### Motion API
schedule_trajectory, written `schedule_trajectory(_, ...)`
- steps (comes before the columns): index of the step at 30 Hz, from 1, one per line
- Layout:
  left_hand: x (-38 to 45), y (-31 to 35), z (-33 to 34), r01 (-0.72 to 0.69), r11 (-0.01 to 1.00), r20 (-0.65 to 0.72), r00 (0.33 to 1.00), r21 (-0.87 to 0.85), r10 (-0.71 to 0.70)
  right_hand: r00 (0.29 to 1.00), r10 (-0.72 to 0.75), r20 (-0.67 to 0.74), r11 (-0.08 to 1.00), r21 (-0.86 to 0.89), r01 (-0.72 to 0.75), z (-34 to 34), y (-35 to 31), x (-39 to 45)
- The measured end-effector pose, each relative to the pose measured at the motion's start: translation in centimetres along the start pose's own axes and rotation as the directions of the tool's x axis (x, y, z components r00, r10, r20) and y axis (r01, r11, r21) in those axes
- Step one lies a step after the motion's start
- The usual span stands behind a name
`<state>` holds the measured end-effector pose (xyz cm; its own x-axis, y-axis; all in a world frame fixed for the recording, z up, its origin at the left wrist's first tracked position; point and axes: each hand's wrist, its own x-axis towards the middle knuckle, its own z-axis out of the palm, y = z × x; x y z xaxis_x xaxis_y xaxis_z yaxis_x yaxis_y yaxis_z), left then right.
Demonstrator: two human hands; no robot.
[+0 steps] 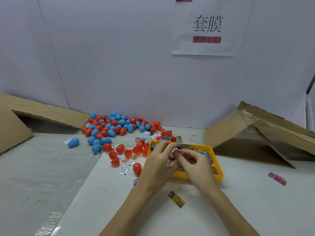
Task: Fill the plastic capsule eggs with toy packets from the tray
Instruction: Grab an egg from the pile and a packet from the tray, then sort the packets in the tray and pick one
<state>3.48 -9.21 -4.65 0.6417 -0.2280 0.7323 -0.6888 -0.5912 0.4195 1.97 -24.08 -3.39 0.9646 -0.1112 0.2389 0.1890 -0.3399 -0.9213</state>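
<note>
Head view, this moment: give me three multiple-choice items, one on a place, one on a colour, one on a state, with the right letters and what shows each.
1. Where does the lone blue egg lie?
A. Left of the egg pile, apart from it
B. Inside the yellow tray
C. On the right cardboard box

2. What colour is the tray holding the toy packets?
A. Green
B. Yellow
C. White

3. What are the hands doing?
A. Both rest flat on the table
B. Both work together over the tray, fingers on a red capsule piece
C. One hangs out of view

Answers:
1 A, it sits alone on the table left of the egg pile.
2 B, its walls are plainly yellow.
3 B, the left hand and right hand meet at the red capsule piece.
</note>
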Motion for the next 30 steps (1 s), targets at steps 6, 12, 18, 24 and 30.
schedule_trajectory(6,0.1,-0.7,-0.4,-0.025,0.990,-0.014,1.000,0.139,0.028,0.954,0.274,0.121,0.473,0.847,-0.243,-7.5,-3.7,7.6)
schedule_trajectory(12,0.0,-1.7,0.1,0.028,0.988,0.107,0.993,0.151,-0.044,0.952,0.303,0.031,0.353,0.925,-0.142,-10.1,-3.2,9.7)
schedule_trajectory(18,-0.1,-1.9,-0.2,0.057,0.988,0.108,0.991,0.146,-0.073,0.928,0.275,0.250,0.560,0.743,-0.366,-3.3,0.2,4.8)
schedule_trajectory(24,-0.1,-2.0,-0.5,0.090,0.982,0.120,0.987,0.167,-0.111,0.943,0.247,0.221,0.655,0.680,-0.331,-1.8,1.5,4.5)
schedule_trajectory(30,0.9,-2.6,-1.6,0.321,0.935,0.003,0.946,0.150,-0.325,0.948,0.229,0.221,0.663,0.678,-0.318,-1.7,1.6,4.4)
